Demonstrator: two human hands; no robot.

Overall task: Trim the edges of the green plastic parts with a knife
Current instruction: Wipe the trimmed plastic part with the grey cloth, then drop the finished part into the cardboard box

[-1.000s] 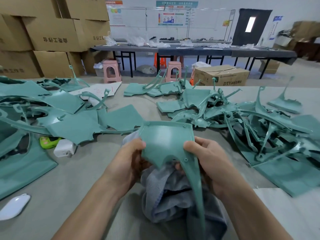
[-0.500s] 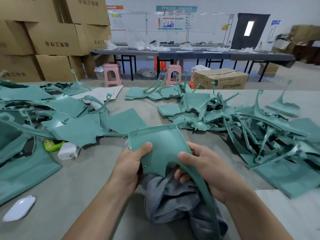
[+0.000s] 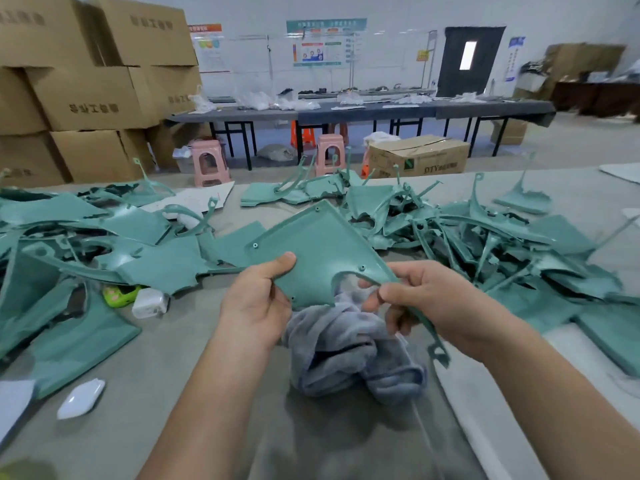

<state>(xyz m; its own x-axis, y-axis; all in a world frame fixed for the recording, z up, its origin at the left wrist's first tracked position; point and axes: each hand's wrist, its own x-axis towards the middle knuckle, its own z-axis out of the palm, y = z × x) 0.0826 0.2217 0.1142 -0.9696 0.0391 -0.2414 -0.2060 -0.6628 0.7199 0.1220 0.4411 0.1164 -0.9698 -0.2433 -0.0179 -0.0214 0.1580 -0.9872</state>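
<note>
So, both hands up over the table's near edge, left hand pinching the green plastic part with thumb on top, right hand curled round its thin arm, grey towel bunched underneath, more green parts heaped toward the far right edge.

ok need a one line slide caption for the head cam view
Both hands, left and right, hold a green plastic part above a grey cloth; no knife visible.

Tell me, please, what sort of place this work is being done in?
Probably a factory finishing room: heaps of green plastic parts cover the workbench, stacked cardboard boxes line the wall, and a long table holds more bagged goods.
</note>
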